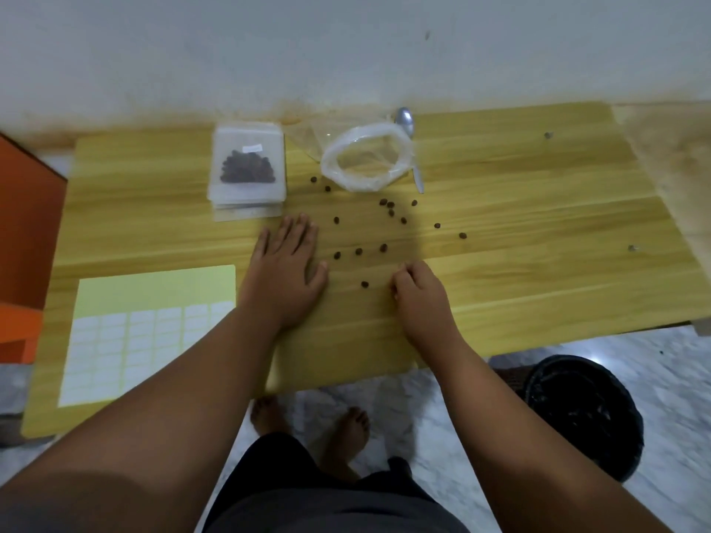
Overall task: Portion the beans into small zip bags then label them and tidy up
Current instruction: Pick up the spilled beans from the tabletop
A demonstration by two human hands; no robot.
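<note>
Several dark beans point(391, 212) lie scattered over the middle of the wooden table point(538, 209). My left hand point(286, 273) rests flat on the table, palm down, fingers spread, holding nothing. My right hand point(417, 292) sits curled beside it with the fingertips tucked under; one bean point(364, 284) lies just left of it, and I cannot see whether any beans are inside the fist. A stack of small zip bags point(248, 169) stands at the back, the top one filled with beans and labelled. An empty clear plastic bag point(367, 155) with a rolled rim lies to the right of the stack.
A metal spoon point(408, 126) lies behind the clear bag. A yellow sheet of white labels point(146, 332) lies at the table's front left. A black bin point(581, 413) stands on the floor at the right. An orange object point(23, 232) borders the table's left side.
</note>
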